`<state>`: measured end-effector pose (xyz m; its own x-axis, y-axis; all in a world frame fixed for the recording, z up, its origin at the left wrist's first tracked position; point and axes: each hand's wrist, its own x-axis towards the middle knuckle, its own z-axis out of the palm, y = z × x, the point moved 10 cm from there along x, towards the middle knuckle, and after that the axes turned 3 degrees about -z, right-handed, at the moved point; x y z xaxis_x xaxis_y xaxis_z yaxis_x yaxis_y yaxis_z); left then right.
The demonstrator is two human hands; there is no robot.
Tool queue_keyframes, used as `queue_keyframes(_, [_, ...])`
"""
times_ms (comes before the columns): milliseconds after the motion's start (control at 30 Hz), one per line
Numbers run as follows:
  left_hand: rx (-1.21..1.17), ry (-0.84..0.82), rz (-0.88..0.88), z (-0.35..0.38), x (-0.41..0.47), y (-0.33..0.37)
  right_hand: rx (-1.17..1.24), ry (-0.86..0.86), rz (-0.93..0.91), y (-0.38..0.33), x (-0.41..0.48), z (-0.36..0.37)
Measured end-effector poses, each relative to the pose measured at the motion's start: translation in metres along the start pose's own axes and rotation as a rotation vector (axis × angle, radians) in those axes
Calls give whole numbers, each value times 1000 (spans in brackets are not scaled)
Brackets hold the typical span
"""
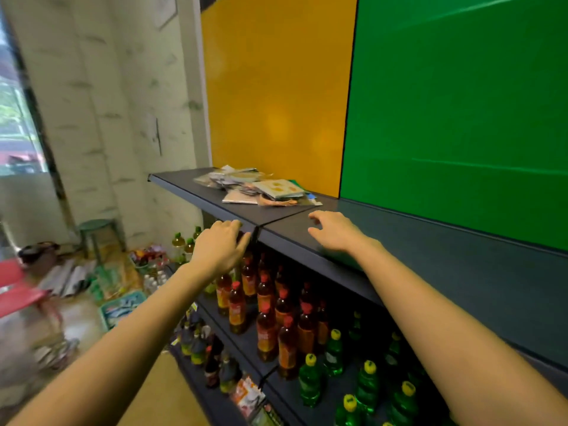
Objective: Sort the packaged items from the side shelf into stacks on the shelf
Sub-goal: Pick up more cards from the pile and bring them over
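A loose heap of flat packaged items [256,187] lies on the left section of the dark top shelf [196,192], against the yellow back panel. My left hand [219,244] reaches forward at the shelf's front edge, just short of the heap, fingers relaxed and holding nothing. My right hand [333,230] hovers over the right shelf section [430,250], fingers spread and slightly bent, empty. Both hands are below and in front of the heap, apart from it.
Lower shelves hold brown bottles with red caps [267,305] and green bottles with yellow caps [335,355]. The green back panel [461,118] stands behind the right section. On the floor at left are a green stool [98,232], boxes, bottles and a red object [18,290].
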<state>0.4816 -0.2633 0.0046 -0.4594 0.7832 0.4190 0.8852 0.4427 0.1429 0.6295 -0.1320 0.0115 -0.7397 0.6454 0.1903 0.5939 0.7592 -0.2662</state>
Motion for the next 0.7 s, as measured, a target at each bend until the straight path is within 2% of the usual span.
queue_keyframes(167, [-20, 7, 10, 6, 30, -65, 60, 26, 64, -39, 66, 28])
queue_keyframes(267, [-2, 7, 37, 10, 52, -88, 70, -21, 79, -54, 97, 41])
queue_keyframes(367, [8, 11, 54, 20, 79, -106, 103, 9, 136, -55, 125, 43])
queue_keyframes(600, [-30, 62, 104, 45, 152, -124, 58, 109, 441, -15, 190, 35])
queue_keyframes(700, [-33, 89, 127, 48, 194, -131, 63, 91, 572, 6, 218, 39])
